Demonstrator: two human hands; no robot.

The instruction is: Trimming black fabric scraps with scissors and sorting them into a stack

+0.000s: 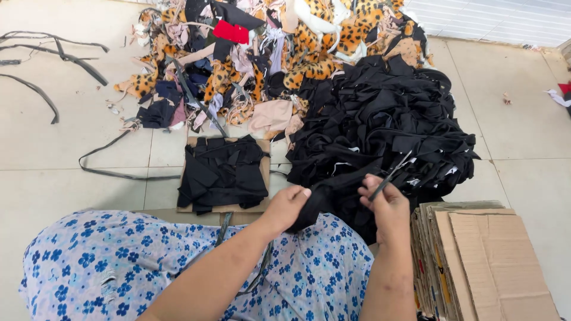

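Observation:
My left hand (286, 206) pinches a strip of black fabric (324, 199) that runs over to my right hand. My right hand (385, 202) grips a pair of scissors (392, 173), blades pointing up and right toward the black cloth. Both hands hover over my lap, which is covered in blue flowered cloth (119, 261). Just ahead lies a large heap of black fabric scraps (380, 125). To the left, a neat stack of cut black pieces (223, 172) rests on a sheet of cardboard (265, 172).
A mixed pile of leopard-print, pink, red and dark scraps (250, 53) fills the far floor. Flattened cardboard sheets (482, 261) are stacked at my right. Loose black straps (53, 53) lie on the tiled floor at left.

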